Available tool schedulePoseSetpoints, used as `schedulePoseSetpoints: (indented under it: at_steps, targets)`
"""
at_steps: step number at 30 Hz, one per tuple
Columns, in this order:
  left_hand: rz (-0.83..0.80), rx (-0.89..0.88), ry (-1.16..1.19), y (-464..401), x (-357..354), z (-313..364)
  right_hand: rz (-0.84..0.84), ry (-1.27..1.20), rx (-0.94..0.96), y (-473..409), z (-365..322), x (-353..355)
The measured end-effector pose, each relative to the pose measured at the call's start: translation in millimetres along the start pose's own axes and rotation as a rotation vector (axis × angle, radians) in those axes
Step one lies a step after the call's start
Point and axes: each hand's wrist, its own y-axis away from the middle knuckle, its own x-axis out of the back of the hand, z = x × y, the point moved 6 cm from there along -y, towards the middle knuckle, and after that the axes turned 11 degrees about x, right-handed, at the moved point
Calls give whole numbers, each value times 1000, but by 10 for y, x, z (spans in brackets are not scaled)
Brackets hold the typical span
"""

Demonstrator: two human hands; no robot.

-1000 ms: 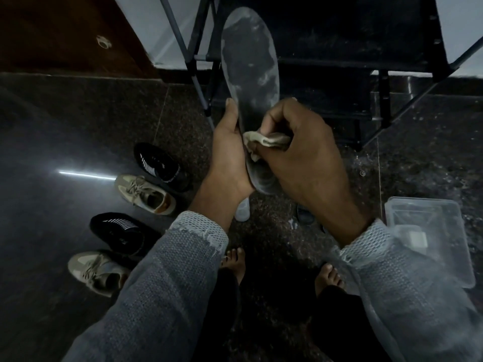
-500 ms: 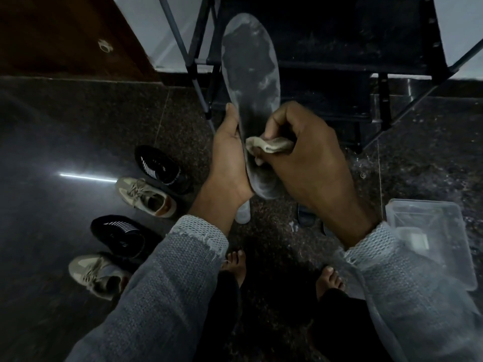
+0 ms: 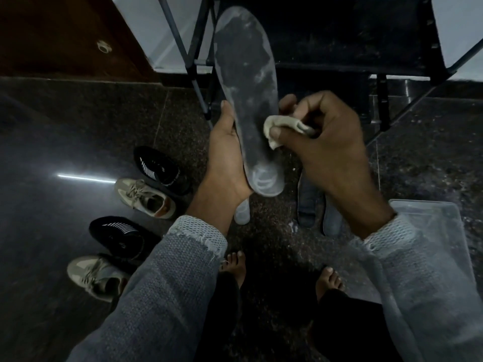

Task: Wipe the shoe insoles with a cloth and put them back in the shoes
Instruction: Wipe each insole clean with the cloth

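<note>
Dark speckled stone floor (image 3: 78,126) fills the scene, with a black metal rack (image 3: 339,35) standing at the far side against a pale wall.

Held up over the floor, the grey insole (image 3: 245,82) stands nearly upright, toe end high in front of the rack and heel end low. The left hand (image 3: 224,152) cradles it from the left, palm along its lower edge and heel, thumb lying up the left rim; the fingers behind it are hidden. The right hand (image 3: 326,142) sits just to the right of the insole, fingers curled and thumb pinching a small crumpled beige cloth (image 3: 279,129), which touches the right edge of the insole about midway down.

Below the hands, three more insoles lie on the floor: a pale one (image 3: 241,212) showing under the left wrist, and two dark ones (image 3: 308,202) side by side under the right wrist.

Four shoes sit in a row at the left, well apart from the hands: a black shoe (image 3: 159,165), a beige shoe (image 3: 146,198), another black one (image 3: 117,237) and another beige one (image 3: 96,276). A clear plastic tray (image 3: 444,231) lies at the right, partly behind the right sleeve.
</note>
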Motion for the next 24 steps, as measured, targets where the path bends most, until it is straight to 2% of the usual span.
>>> schedulePoseSetpoints:
  at_steps: [3, 12, 20, 24]
  targets:
    - [-45, 5, 45, 14, -16, 28, -30, -4, -60, -42, 50, 93]
    - [-35, -9, 26, 27, -9, 89, -305, 45, -121, 19, 32, -16]
    - [-30, 37, 23, -29, -4, 18, -71, 15, -30, -10, 26, 5]
    - [27, 50, 11, -34, 25, -6, -116, 86, 24, 21, 5, -48]
